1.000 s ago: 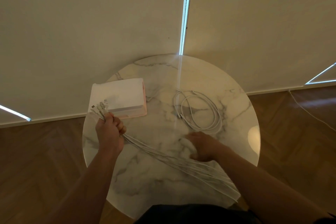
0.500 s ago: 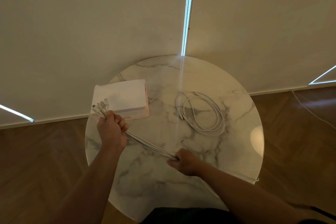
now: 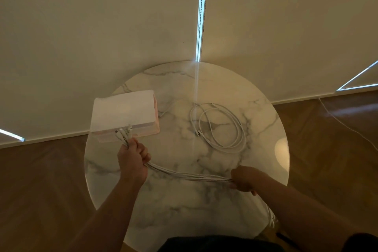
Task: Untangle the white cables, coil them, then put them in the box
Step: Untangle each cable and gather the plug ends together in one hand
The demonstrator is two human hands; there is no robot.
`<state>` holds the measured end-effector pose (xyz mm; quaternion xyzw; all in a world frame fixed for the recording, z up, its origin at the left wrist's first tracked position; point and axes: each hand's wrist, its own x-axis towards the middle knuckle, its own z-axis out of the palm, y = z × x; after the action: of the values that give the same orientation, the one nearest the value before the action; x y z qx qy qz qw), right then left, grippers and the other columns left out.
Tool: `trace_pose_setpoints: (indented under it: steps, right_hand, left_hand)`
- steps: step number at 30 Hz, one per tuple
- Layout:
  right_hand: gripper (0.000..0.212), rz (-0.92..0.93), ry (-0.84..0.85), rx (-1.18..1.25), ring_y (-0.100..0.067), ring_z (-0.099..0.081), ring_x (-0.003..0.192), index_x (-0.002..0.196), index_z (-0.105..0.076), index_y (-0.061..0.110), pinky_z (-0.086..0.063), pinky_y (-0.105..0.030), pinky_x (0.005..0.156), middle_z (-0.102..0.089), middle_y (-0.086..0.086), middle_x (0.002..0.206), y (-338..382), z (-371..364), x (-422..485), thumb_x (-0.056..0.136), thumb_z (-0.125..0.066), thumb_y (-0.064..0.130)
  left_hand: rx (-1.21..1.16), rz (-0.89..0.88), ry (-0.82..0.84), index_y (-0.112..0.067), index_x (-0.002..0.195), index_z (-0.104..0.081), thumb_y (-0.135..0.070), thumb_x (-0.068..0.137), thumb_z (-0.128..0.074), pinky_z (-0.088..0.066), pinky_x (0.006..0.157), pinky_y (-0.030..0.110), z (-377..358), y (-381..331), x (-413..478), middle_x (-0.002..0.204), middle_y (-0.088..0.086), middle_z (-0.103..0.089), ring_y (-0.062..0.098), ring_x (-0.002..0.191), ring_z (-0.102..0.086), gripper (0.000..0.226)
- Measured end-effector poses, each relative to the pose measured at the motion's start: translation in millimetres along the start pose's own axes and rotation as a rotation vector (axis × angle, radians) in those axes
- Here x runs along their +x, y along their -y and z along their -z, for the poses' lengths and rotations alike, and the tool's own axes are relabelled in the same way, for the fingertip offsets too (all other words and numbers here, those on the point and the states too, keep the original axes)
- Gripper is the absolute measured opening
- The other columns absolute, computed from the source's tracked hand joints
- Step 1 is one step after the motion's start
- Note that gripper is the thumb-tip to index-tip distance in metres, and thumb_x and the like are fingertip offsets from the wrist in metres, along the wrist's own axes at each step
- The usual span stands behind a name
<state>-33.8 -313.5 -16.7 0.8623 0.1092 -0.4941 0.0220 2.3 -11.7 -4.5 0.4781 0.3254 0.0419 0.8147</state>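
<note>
In the head view, a round marble tabletop [image 3: 184, 206] fills the middle of the frame, with a wooden floor [image 3: 41, 180] around it and pale blinds [image 3: 102, 26] across the upper half. The left hand [image 3: 133, 161], left of centre, grips a bundle of white cables [image 3: 188, 176] in a fist, its fingers [image 3: 146, 154] curled tight round the strands. The connector ends [image 3: 123, 134] stick out above the fist and overlap the near edge of the box [image 3: 124, 114]. The box is white with a pinkish side and sits on the upper left part of the tabletop.

From the fist the bundle runs in a shallow sag toward the lower right, to the right hand [image 3: 244, 180], whose fingers [image 3: 235, 185] are closed round it. Past that hand the strands drop over the tabletop's lower right edge. A coiled cable [image 3: 221, 127] lies loose on the tabletop at right of centre, apart from both hands and the box.
</note>
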Motion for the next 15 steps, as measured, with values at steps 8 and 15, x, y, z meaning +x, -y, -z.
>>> trace_pose_setpoints:
  steps: [8,15]
  right_hand:
    - [0.027,0.155,-0.472,0.485,-0.016,-0.063,0.085,0.09,-0.072,0.015,-0.048,-0.03,0.078,-0.07,-0.002,0.09,9,34,61,0.084,-0.069,0.041]
    - [0.021,-0.103,-0.686,0.224,-0.029,-0.056,0.106,0.104,-0.062,0.009,-0.045,-0.033,0.087,-0.06,-0.008,0.108,10,35,106,0.088,-0.048,0.008]
  left_hand:
    - [0.016,0.119,0.129,-0.014,0.08,-0.048,-0.021,0.107,-0.03,-0.016,0.039,0.019,8,6,-1,0.046,-0.008,-0.027,0.006,0.039,-0.016,0.033]
    - [-0.063,0.243,0.179,-0.01,0.089,-0.055,-0.041,0.104,-0.028,-0.017,0.041,0.023,4,10,-4,0.049,-0.007,-0.025,0.006,0.038,-0.019,0.044]
